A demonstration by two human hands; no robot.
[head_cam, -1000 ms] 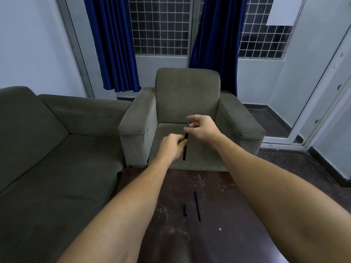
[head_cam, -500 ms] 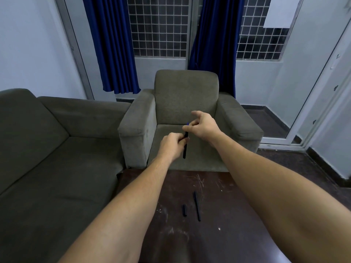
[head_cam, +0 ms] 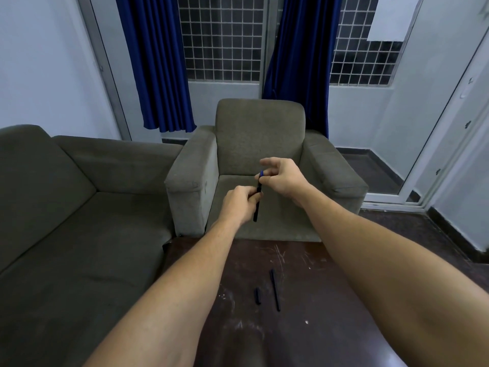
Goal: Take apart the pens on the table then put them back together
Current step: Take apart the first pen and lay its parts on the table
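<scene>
Left hand (head_cam: 239, 203) grips pen (head_cam: 256, 211) upright beyond far edge of tabletop (head_cam: 330, 300); right hand (head_cam: 284, 176) pinches its blue top, fingers spread wider than before. Cap (head_cam: 257, 296) and second pen (head_cam: 275, 290) lie mid-tabletop, unmoved.

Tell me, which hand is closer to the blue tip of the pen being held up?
Right. The right hand pinches the pen just under its blue tip; the left hand grips the dark barrel lower down.

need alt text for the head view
A left hand grips a dark pen nearly upright by its barrel while the right hand pinches its blue top end. On the scratched table lie a short piece and a long piece, apart.
</scene>
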